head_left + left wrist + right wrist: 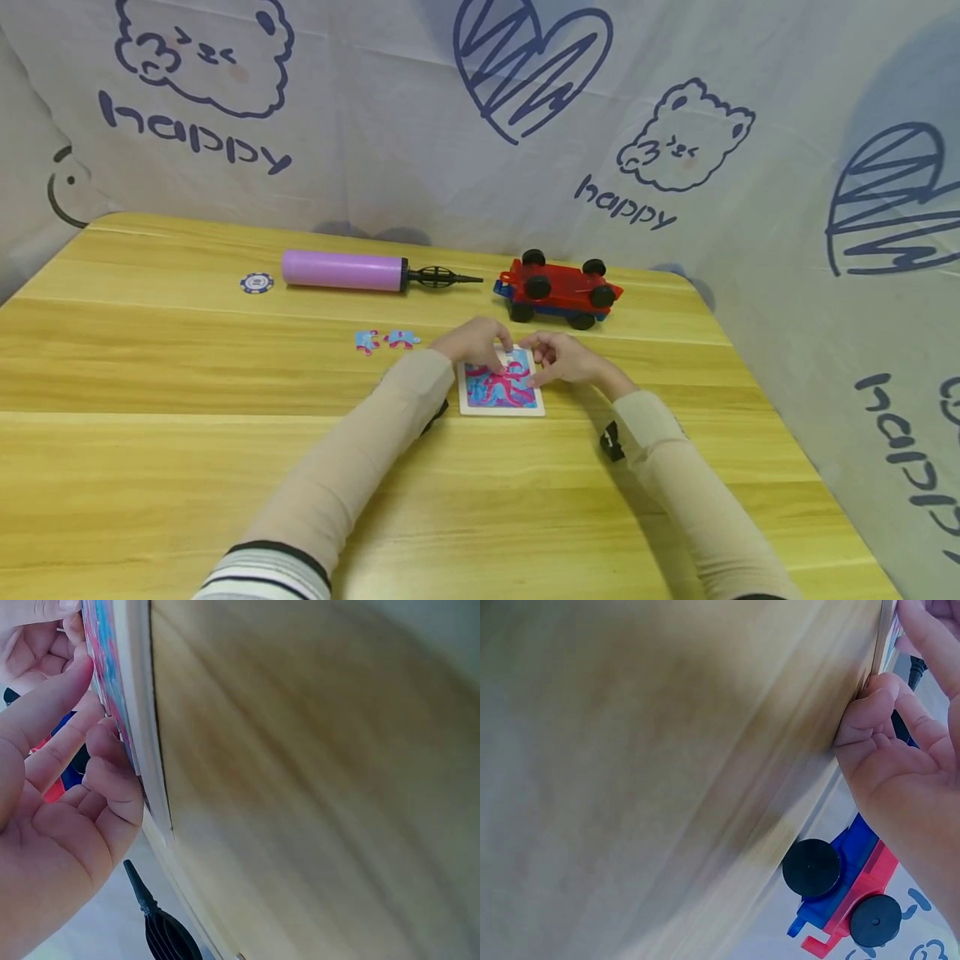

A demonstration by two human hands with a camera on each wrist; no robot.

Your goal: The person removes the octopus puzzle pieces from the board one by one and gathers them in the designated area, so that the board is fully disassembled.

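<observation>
A jigsaw puzzle (498,392) with a pink octopus on blue lies in a pale square frame on the table. My left hand (474,342) reaches over its upper left part, thumb and fingertips on the picture. In the left wrist view the left hand (67,795) has its thumb and forefinger fairly straight and its lower fingers bent beside the frame. My right hand (568,358) touches the upper right corner and right side. Whether a piece lies under the fingertips is hidden. Two loose puzzle pieces, one (367,342) and another (402,339), lie left of the frame.
Behind the puzzle lie a purple hand pump (345,271) with a black nozzle and an upturned red toy car (566,283) on a blue one (555,311). A poker chip (257,283) is at the back left. A printed white curtain (390,125) hangs behind the table.
</observation>
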